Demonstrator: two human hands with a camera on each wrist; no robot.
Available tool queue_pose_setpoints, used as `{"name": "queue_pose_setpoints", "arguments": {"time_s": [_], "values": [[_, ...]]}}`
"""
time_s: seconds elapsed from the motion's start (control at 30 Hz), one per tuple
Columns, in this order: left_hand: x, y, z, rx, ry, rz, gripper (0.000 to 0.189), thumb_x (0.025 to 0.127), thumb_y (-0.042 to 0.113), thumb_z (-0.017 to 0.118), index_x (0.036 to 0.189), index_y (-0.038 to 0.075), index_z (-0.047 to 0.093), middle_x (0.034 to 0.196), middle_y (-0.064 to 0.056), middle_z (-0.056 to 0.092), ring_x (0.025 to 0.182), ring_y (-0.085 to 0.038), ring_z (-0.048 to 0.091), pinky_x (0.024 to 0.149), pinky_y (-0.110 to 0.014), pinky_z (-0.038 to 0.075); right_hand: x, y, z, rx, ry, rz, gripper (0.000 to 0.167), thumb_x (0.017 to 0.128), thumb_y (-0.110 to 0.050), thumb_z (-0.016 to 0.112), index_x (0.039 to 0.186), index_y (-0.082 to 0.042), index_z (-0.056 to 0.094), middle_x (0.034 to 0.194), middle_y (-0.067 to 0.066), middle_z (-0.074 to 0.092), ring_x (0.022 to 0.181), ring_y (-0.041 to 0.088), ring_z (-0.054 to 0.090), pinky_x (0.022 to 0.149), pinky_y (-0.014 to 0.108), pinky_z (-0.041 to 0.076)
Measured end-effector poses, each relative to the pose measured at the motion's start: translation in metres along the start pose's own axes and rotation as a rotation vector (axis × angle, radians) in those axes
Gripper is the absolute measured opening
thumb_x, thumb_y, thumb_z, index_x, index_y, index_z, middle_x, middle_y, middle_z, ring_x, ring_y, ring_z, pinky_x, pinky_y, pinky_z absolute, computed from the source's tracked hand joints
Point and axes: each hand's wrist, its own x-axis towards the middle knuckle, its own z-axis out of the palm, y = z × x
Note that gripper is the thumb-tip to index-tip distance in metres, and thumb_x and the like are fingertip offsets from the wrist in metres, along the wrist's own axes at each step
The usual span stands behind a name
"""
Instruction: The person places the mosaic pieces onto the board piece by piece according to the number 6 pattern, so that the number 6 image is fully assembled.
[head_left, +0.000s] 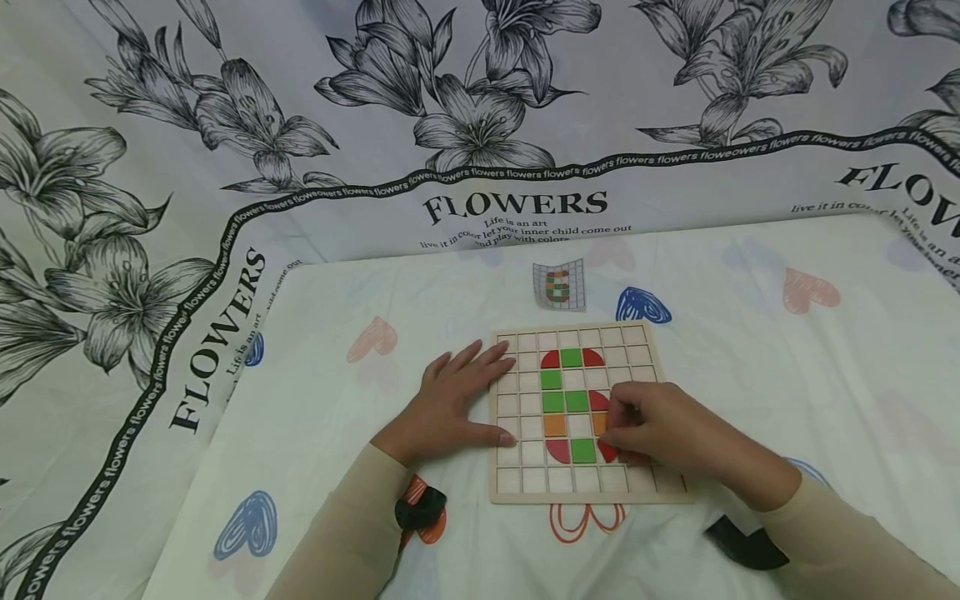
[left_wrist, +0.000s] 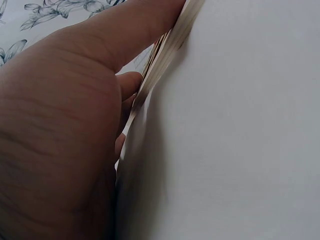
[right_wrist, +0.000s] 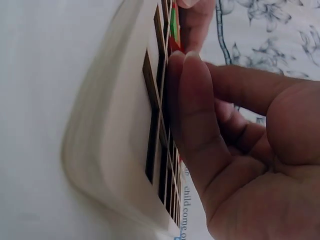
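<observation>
A square wooden grid board (head_left: 525, 482) lies flat, with green square tiles (head_left: 571, 357), orange square tiles (head_left: 554, 425) and red rounded-corner tiles (head_left: 558, 452) in its middle cells. My left hand (head_left: 457, 408) is spread at the board's left side, its fingertips and thumb resting on the edge; the left wrist view shows the thumb (left_wrist: 145, 30) along the board's side. From the right, my right hand (head_left: 660, 425) reaches over the board and pinches a red rounded tile (head_left: 606, 452) at the lower right of the pattern. In the right wrist view, thumb and fingertips meet beside that red tile (right_wrist: 175, 46).
Behind the board lies a small printed card (head_left: 558, 286) with a coloured grid pattern. A white cloth (head_left: 420, 292) with hearts covers the surface, bordered by a flower-printed cloth (head_left: 375, 150). Black straps (head_left: 746, 543) sit near both wrists.
</observation>
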Motion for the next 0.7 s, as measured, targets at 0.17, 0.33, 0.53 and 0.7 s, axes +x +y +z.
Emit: {"name": "queue_pose_setpoints", "arguments": {"time_s": [0.17, 0.33, 0.53, 0.7], "values": [[0.000, 0.000, 0.000, -0.001, -0.001, -0.001, 0.105, 0.086, 0.077, 0.077, 0.173, 0.035, 0.035, 0.177, 0.025, 0.013, 0.164, -0.010, 0.000, 0.127, -0.054, 0.001, -0.002, -0.003, 0.001, 0.010, 0.025, 0.048, 0.018, 0.097, -0.019, 0.084, 0.090, -0.016, 0.068, 0.078, -0.004, 0.066, 0.076, 0.018, 0.063, 0.066, 0.031, 0.052], [0.000, 0.000, 0.000, 0.000, -0.002, 0.000, 0.105, 0.087, 0.077, 0.076, 0.173, 0.035, 0.035, 0.177, 0.025, 0.013, 0.164, -0.009, -0.001, 0.127, -0.054, 0.001, -0.004, -0.005, -0.002, -0.014, 0.003, 0.052, 0.016, 0.100, -0.027, 0.082, 0.091, -0.017, 0.073, 0.078, -0.005, 0.066, 0.078, 0.018, 0.061, 0.065, 0.031, 0.050], [0.000, 0.000, 0.001, -0.002, 0.000, -0.001, 0.104, 0.086, 0.077, 0.076, 0.173, 0.035, 0.035, 0.177, 0.025, 0.013, 0.164, -0.009, -0.001, 0.127, -0.054, 0.001, -0.006, -0.007, -0.006, -0.027, -0.011, 0.050, 0.016, 0.102, -0.029, 0.079, 0.093, -0.018, 0.075, 0.079, -0.005, 0.067, 0.079, 0.018, 0.061, 0.065, 0.031, 0.050], [0.001, -0.001, 0.000, -0.001, -0.005, -0.004, 0.105, 0.086, 0.078, 0.076, 0.173, 0.035, 0.034, 0.177, 0.025, 0.013, 0.164, -0.009, -0.001, 0.127, -0.054, 0.001, -0.008, -0.005, -0.009, -0.009, -0.012, 0.047, 0.017, 0.103, -0.032, 0.077, 0.094, -0.018, 0.074, 0.082, -0.005, 0.068, 0.080, 0.018, 0.062, 0.067, 0.033, 0.051]]}}
